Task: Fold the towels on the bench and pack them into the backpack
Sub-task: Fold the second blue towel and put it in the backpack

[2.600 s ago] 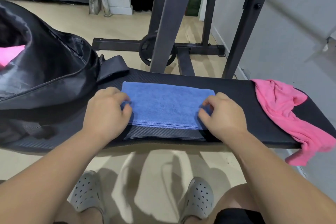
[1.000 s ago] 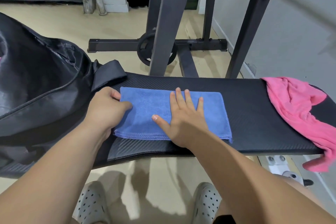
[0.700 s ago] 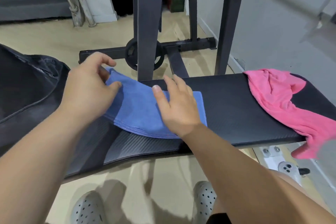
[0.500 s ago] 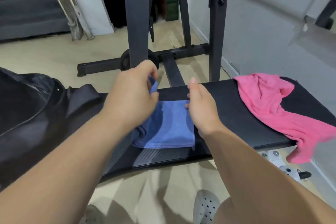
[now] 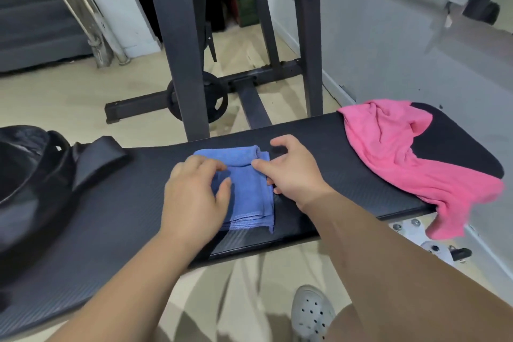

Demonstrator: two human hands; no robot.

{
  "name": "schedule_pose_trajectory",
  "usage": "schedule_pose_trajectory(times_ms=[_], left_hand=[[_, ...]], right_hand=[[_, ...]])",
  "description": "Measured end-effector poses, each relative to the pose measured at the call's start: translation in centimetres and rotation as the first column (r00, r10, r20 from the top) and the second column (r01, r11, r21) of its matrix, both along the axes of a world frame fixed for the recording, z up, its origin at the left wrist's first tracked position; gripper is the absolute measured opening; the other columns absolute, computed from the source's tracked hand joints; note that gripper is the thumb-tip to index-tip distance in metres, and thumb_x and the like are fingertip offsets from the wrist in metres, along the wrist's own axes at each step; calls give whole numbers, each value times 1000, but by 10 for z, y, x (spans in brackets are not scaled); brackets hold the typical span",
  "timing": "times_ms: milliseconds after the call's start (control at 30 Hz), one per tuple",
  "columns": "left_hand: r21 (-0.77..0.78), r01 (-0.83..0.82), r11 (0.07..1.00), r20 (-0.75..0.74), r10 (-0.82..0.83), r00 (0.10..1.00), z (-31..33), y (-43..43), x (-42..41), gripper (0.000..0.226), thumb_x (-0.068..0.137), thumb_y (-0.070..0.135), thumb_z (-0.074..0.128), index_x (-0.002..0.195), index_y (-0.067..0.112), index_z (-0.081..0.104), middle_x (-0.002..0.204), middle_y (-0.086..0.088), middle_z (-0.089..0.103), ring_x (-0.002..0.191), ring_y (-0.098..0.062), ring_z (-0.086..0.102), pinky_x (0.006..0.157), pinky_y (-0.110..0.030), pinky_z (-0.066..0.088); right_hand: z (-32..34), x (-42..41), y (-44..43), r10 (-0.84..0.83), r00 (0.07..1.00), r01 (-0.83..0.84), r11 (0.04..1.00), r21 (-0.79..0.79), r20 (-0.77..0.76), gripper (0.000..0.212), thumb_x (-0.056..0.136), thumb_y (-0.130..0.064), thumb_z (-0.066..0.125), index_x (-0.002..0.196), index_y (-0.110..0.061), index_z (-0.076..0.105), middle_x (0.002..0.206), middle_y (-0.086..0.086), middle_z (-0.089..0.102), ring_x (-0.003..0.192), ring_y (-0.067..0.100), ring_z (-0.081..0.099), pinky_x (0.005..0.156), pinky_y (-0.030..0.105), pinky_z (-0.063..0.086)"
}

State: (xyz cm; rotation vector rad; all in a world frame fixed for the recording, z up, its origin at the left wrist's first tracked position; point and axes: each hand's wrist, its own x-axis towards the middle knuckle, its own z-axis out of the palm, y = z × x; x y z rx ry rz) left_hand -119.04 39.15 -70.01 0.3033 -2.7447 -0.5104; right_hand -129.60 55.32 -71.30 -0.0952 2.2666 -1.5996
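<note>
A blue towel [image 5: 248, 191], folded into a small thick rectangle, lies on the middle of the black padded bench [image 5: 111, 219]. My left hand [image 5: 194, 194] rests on the towel's left half, bent fingertips pressing it down. My right hand [image 5: 291, 172] is at its right edge: the thumb lies on top and the lower fingers curl against the edge, while the index finger is lifted. A crumpled pink towel [image 5: 402, 153] drapes over the bench's right end and hangs off the front. The black backpack [image 5: 25, 183] sits on the bench's left end; its opening is mostly out of frame.
A backpack strap [image 5: 100, 158] lies on the bench toward the blue towel. Behind the bench stands a black rack frame [image 5: 180, 64] with a weight plate [image 5: 213, 100] at its foot. A grey wall runs along the right. My grey clog [image 5: 312, 314] is on the floor below.
The long blue towel was folded in half: my left hand lifted its left end and laid it over to the right. Both hands now sit on the smaller folded towel. The view shifted right.
</note>
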Motion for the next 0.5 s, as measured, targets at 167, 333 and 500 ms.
schedule_pose_trajectory(times_ms=[167, 333, 500], left_hand=[[-63, -4, 998, 70, 9, 997, -8, -2, 13, 56, 86, 57, 49, 128, 21, 61, 138, -2, 55, 127, -29, 50, 103, -51, 44], [16, -14, 1000, 182, 11, 983, -1, 10, 8, 84, 83, 73, 28, 151, 25, 39, 164, 0, 27, 153, -21, 17, 122, -55, 17], [13, 49, 999, 319, -50, 946, -2, 34, 4, 98, 78, 84, 9, 159, 31, 19, 169, 6, 1, 155, -16, -6, 122, -54, -2]], right_hand=[[3, 4, -16, -26, 995, 33, 997, 68, -99, 49, 80, -31, 81, 121, -29, 55, 88, -2, 66, 83, 14, 67, 80, 34, 57], [10, 3, -21, -42, 991, 66, 979, -191, 127, 45, 89, -15, 71, 130, -25, 54, 98, 9, 68, 61, 13, 63, 56, 28, 54], [7, -2, -9, 1, 972, 43, 982, -182, 233, 46, 92, -5, 59, 134, -21, 51, 79, 11, 68, 49, 16, 57, 48, 27, 52]])
